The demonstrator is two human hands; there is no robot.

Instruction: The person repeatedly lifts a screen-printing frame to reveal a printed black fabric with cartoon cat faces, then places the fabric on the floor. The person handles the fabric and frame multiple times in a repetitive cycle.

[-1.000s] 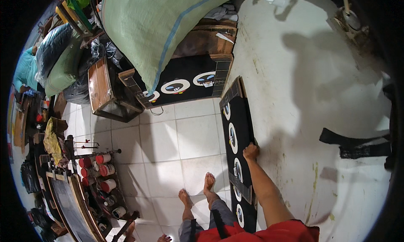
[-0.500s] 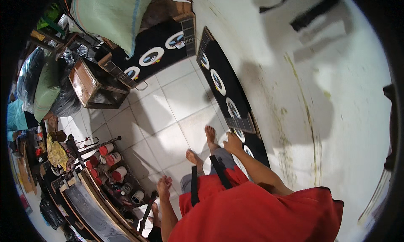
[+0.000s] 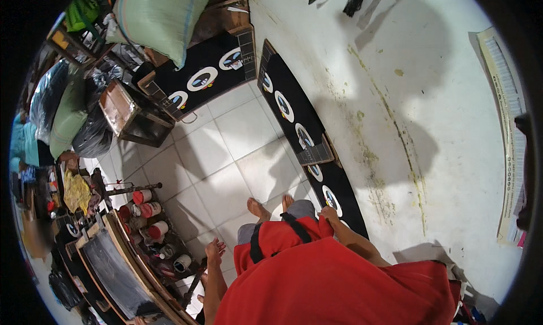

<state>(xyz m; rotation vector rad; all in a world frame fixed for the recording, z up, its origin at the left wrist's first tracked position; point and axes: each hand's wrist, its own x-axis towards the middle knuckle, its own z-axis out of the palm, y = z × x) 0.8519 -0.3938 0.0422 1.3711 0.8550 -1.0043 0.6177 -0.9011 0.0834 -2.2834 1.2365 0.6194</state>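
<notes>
My right hand [image 3: 329, 214] is closed at the edge of my red apron [image 3: 294, 280], seemingly gripping the cloth, beside the long black panels with cartoon eyes [image 3: 285, 99] propped along the right wall. My left hand [image 3: 216, 248] hangs open with nothing in it, near several red-lidded paint tubs [image 3: 153, 207] and a wooden-framed screen [image 3: 116, 268] at the lower left. Another black eye-printed panel [image 3: 184, 70] stands upright at the top, under a pale green sack [image 3: 158, 20].
A wooden crate [image 3: 121, 110] and stuffed plastic bags [image 3: 85, 138] line the upper left. A person in turquoise [image 3: 24, 141] is at the far left. The white wall [image 3: 396, 127] bounds the right; my bare feet are on the tiled floor [image 3: 220, 144].
My right hand has let go of the right-hand panel and moved down to my apron. My view has turned, bringing more of my torso and left arm into sight. The panels remain propped.
</notes>
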